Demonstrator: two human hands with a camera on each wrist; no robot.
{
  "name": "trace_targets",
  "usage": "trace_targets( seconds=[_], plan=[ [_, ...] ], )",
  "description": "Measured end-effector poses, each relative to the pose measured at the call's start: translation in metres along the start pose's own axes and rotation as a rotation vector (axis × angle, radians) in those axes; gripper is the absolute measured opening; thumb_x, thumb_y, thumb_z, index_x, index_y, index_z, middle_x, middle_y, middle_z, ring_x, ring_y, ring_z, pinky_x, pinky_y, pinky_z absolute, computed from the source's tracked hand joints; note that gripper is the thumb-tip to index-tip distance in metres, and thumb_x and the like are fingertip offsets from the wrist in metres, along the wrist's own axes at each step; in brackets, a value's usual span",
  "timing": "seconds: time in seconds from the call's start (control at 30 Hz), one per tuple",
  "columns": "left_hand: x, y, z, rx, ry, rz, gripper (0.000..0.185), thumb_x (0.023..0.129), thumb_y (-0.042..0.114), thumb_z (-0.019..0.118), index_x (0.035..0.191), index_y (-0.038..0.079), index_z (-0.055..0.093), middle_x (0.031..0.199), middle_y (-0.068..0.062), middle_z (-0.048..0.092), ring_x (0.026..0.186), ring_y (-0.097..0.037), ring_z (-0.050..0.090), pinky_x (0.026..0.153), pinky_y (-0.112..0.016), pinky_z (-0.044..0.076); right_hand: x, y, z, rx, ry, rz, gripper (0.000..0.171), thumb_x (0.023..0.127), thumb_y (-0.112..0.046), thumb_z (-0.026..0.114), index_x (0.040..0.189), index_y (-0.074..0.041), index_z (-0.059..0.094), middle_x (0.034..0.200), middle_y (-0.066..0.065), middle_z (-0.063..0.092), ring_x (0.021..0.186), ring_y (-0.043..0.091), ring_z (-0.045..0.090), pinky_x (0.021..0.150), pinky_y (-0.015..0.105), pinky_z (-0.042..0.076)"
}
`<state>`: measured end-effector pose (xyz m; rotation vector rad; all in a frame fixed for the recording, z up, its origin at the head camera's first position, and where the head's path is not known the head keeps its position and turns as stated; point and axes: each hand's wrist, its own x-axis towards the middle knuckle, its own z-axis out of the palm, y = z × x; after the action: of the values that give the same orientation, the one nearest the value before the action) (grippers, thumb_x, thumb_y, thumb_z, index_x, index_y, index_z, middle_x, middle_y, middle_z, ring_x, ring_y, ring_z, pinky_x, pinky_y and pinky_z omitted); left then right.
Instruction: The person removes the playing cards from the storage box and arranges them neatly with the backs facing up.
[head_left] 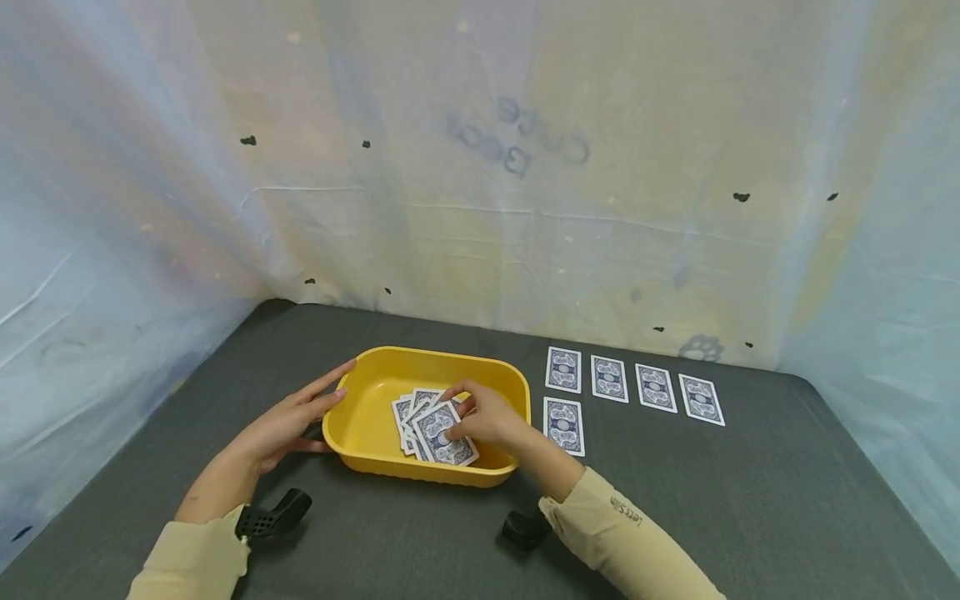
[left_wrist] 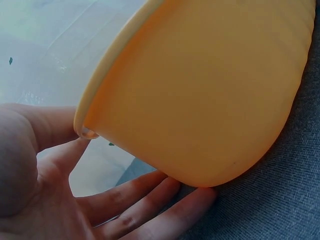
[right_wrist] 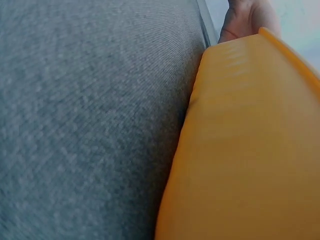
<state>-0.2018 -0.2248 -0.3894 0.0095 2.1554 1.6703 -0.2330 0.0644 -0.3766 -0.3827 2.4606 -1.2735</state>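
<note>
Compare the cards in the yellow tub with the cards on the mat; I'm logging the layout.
The cards in the tub overlap in a loose fan under the right hand; the cards on the mat lie apart, untouched, four in a row and one below. Both groups lie face down with blue backs.

Small print on the right sleeve [head_left: 626, 510] too small to read; faint mirrored writing on the backdrop sheet [head_left: 517, 137], illegible.

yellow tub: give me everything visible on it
The yellow tub is a shallow rounded-rectangle basin with a rolled rim, smooth and plastic-looking, upright on the grey mat. It holds a loose pile of blue-backed cards. The left hand rests open against its left wall; the right hand reaches inside onto the cards.
</note>
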Motion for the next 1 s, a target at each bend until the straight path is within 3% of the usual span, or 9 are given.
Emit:
trace_targets(
  seconds=[0.17,0.4,0.7,1.0],
  plan=[
    [0.001,0.0,0.0,0.006,0.001,-0.004,0.07,0.096,0.052,0.047,0.154,0.038,0.011,0.161,-0.017,0.0,0.142,-0.045,0.017,0.088,-0.049,0.052,-0.001,-0.001,0.0,0.024,0.01,-0.038,0.04,0.077,-0.001,0.076,0.115,-0.008,0.062,0.088,0.007,0.055,0.078,0.017,0.049,0.064,0.023,0.042],
    [0.001,-0.001,0.0,0.002,0.001,-0.001,0.07,0.097,0.052,0.047,0.154,0.036,0.011,0.161,-0.017,0.001,0.142,-0.045,0.018,0.087,-0.048,0.052,-0.002,-0.003,-0.005,0.201,0.117,-0.037,0.041,0.079,0.001,0.07,0.118,-0.005,0.06,0.095,0.014,0.064,0.076,0.017,0.06,0.066,0.027,0.054],
    [0.0,0.0,0.0,0.006,0.003,-0.007,0.07,0.097,0.053,0.047,0.154,0.036,0.011,0.161,-0.018,0.002,0.141,-0.045,0.019,0.087,-0.046,0.053,-0.009,-0.004,-0.014,0.303,0.234,-0.054,0.045,0.078,0.001,0.07,0.121,-0.004,0.059,0.097,0.016,0.064,0.073,0.015,0.06,0.07,0.024,0.049],
    [-0.001,0.001,0.0,0.003,-0.003,0.008,0.07,0.097,0.051,0.047,0.155,0.035,0.011,0.161,-0.017,0.0,0.141,-0.044,0.019,0.089,-0.049,0.052,-0.018,-0.003,-0.023,0.368,0.3,-0.073,0.045,0.08,0.001,0.071,0.122,-0.007,0.059,0.091,0.012,0.066,0.073,0.013,0.063,0.079,0.028,0.051]
  ],
)
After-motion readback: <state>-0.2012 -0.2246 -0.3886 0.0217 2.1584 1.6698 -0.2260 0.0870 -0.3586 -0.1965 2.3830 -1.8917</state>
